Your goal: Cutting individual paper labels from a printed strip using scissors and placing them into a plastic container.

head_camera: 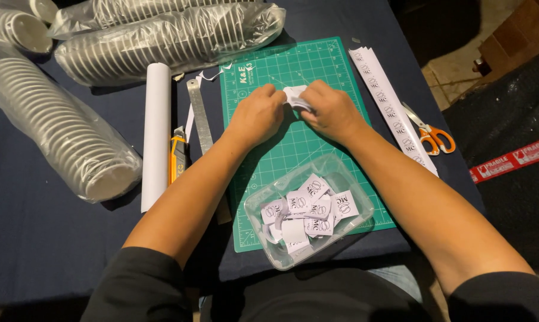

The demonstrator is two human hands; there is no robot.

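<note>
Both sets of fingers [293, 101] pinch 1 small white paper piece [295, 95] between them, held just above the green cutting mat [317, 65]. The left hand [256, 114] and right hand [332, 112] nearly touch. Near the person, a clear plastic tub [353, 179] on the mat holds cut printed slips. A metal ruler [199, 113], a yellow knife [177, 156] and a white paper roll [156, 131] lie left on the worktop; printed strips [388, 107] and orange scissors [433, 136] lie right.
</note>
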